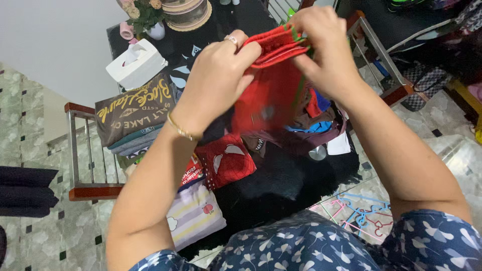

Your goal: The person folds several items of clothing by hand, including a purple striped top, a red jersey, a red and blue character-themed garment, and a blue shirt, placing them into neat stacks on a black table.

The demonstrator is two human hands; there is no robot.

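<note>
My left hand (221, 70) and my right hand (321, 45) are raised over a table and both grip the top edge of a red garment (271, 95) with green trim. The cloth hangs down between my hands. A ring sits on a finger of my left hand and a thin gold bracelet (181, 131) on that wrist. Below the garment lies a heap of unfolded clothes (306, 130) in dark, blue and maroon colours.
A stack of folded clothes (133, 115) with a brown printed shirt on top sits at the left, beside a white tissue box (135, 62). Folded red and striped pieces (201, 200) lie nearer. Plastic hangers (361, 216) lie at the right. A flower vase (145, 17) stands far back.
</note>
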